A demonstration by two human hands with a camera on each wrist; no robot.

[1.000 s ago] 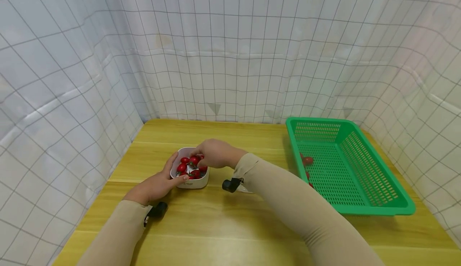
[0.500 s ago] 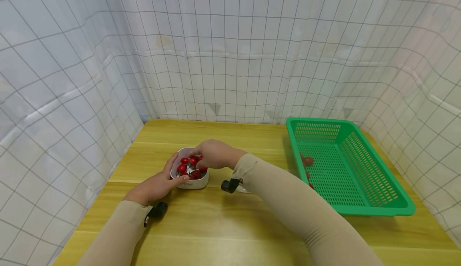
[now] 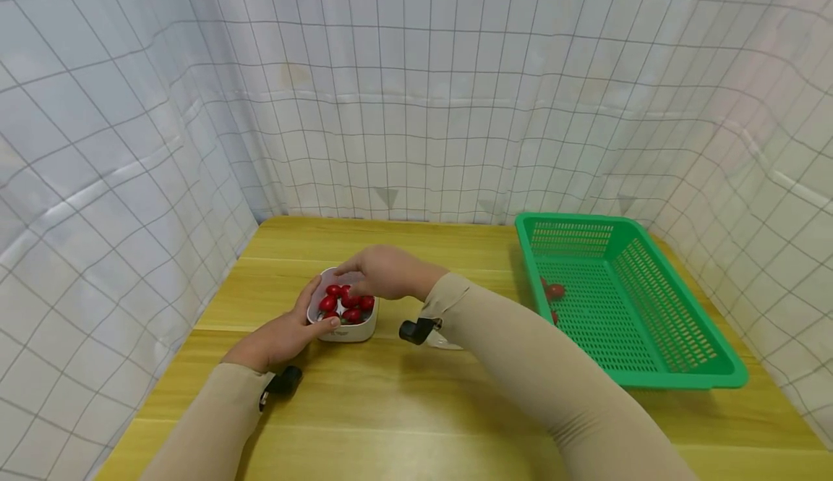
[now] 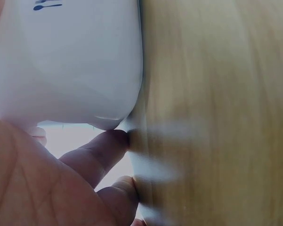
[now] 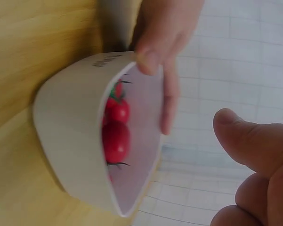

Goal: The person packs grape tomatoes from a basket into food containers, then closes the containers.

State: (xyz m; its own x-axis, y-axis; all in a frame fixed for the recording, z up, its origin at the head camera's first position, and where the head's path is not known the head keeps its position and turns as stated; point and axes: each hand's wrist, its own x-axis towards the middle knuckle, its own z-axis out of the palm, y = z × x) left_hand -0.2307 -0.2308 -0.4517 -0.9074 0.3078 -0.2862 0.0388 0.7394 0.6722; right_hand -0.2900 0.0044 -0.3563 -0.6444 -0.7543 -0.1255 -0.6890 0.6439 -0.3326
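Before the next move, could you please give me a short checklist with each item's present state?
1. White container upright on the table: ok.
2. Left hand holding the container: ok, thumb over the near rim, fingers along the side.
3. Tomatoes in view in the container lying below its rim: ok.
4. Right hand free: ok, nothing shows between its thumb and index finger.
5. Tomatoes in the green basket all in plain sight: not ok, its near-side left wall partly hides some.
6. Clear item by the right sleeve identified: cannot tell, mostly covered.
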